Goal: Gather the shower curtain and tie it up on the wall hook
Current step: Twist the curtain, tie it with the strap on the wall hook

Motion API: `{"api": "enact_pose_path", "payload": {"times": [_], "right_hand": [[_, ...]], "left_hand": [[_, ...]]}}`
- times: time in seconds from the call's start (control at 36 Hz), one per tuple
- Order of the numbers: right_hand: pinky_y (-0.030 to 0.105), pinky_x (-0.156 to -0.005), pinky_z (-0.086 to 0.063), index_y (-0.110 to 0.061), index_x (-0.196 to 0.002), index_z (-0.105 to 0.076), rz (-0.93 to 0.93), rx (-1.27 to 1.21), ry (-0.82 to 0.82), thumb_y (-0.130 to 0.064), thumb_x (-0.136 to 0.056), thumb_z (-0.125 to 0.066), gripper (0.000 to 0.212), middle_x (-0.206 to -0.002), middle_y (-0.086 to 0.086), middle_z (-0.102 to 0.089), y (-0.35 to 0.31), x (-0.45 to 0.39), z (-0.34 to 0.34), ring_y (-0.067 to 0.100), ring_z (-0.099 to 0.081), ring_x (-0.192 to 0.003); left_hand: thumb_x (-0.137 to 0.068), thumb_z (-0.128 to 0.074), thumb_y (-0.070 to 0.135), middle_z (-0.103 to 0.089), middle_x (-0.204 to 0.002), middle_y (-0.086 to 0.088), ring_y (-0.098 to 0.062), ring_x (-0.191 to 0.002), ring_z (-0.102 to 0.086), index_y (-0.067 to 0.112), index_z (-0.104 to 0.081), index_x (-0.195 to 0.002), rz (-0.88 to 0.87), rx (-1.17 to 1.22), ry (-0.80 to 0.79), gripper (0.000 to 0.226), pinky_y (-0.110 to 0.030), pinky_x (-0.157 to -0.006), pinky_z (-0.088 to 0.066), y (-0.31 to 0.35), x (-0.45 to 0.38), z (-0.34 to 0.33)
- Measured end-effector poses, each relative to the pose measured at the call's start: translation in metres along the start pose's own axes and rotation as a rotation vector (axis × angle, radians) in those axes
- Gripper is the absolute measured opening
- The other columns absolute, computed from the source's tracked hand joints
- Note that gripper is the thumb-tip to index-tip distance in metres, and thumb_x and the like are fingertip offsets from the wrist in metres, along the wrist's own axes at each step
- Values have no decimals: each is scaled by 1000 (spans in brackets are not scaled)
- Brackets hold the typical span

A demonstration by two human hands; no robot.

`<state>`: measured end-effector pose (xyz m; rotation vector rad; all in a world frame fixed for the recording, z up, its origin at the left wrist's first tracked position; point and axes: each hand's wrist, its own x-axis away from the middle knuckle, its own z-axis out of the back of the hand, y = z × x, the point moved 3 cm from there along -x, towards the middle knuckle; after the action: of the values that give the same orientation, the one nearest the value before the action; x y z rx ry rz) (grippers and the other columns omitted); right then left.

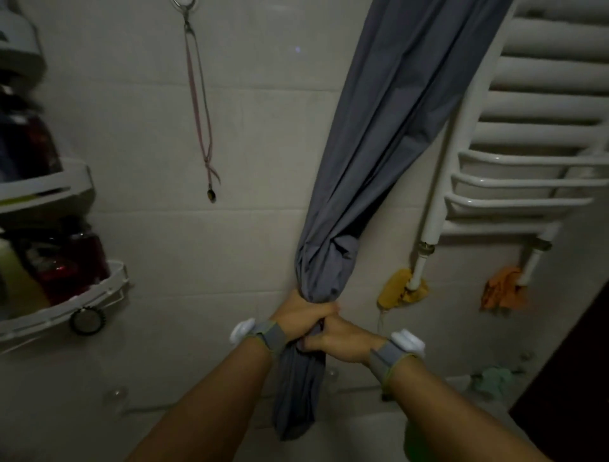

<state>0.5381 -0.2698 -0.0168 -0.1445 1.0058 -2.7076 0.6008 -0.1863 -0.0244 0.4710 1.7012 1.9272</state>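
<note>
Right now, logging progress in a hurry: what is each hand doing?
Left hand: closed around the gathered grey shower curtain, just below its knot.
Right hand: closed on the same curtain, just beneath the left.

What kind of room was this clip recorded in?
Most likely a home bathroom: a grey shower curtain held bunched in both hands, a white towel radiator on the tiled wall, and corner shelves with bottles.

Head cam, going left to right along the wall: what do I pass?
Corner shelf rack with bottles → pink cord hanging from the wall hook → gathered grey shower curtain, gripped low by the left hand and right hand → yellow rag → white towel radiator → orange rag.
</note>
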Motion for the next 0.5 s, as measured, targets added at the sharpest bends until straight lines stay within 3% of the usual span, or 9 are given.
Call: {"api": "enact_pose_path", "payload": {"times": [0.08,0.14,0.22,0.25,0.28,0.33,0.36,0.42,0.5], "right_hand": [[30,-103,-42,-11,-143,-45,-159,500,-361,-35,-91,-64,60,-141,8,-52,-27,17,15,28,-53,-125],[41,-98,-50,-10,-130,-59,-255,807,-454,-46,-91,-60,54,-128,10,-63,-44,32,40,30,-61,-112],[44,-88,-54,-13,-115,-62,76,784,-56,-49,-85,-64,46,-112,9,-65,-100,26,66,29,-61,-103],[45,-96,-49,-15,-124,-55,252,871,37,-52,-80,-68,59,-125,10,-58,-113,19,65,30,-54,-115],[48,-109,-38,-15,-139,-41,376,1020,60,-55,-74,-72,83,-143,12,-44,-119,9,62,34,-39,-132],[57,-119,-9,-17,-155,-8,426,1311,-40,-56,-70,-76,116,-162,16,-10,-107,-18,52,41,-6,-148],[59,-119,-2,-17,-156,-1,444,1418,-91,-52,-76,-72,112,-163,18,-4,-101,-33,47,42,0,-149],[59,-118,1,-16,-156,1,446,1446,-161,-43,-89,-59,94,-162,21,-7,-79,-49,47,42,0,-149],[57,-119,-4,-17,-156,-2,466,1437,-78,-53,-76,-67,109,-152,19,-35,-62,-82,47,38,-26,-143]], "left_hand": [[-80,-75,8,-68,-114,-13,-23,-103,-63,21,-65,-108,12,-145,4,33,-23,-85,-54,-1,3,17],[-74,-77,22,-59,-132,-3,-22,-117,-57,25,-51,-133,11,-320,68,65,-31,-99,-49,-4,4,27],[-83,-70,25,-44,-145,-5,-25,-132,-44,14,-32,-145,110,-608,126,73,-23,-101,-37,10,1,21],[-82,-71,16,-41,-142,-14,-31,-134,-39,-2,-31,-137,239,-876,197,70,-24,-103,-33,25,3,10],[-76,-75,8,-31,-141,-22,-37,-137,-31,-10,-22,-132,384,-984,132,80,-34,-111,-29,37,20,10],[-78,-75,20,-13,-150,-28,-42,-141,-22,-10,-8,-141,405,-1074,98,96,-54,-115,-19,26,13,9],[-88,-64,29,-21,-154,-24,-39,-139,-31,-4,-17,-146,376,-1257,225,82,-51,-113,-27,30,8,17],[-95,-51,31,-46,-145,-16,-36,-126,-50,11,-39,-145,247,-1193,201,55,-43,-101,-41,24,19,39],[-94,-52,32,-63,-124,-12,-35,-106,-63,14,-56,-130,119,-1235,265,40,-41,-86,-49,28,18,63]]}}
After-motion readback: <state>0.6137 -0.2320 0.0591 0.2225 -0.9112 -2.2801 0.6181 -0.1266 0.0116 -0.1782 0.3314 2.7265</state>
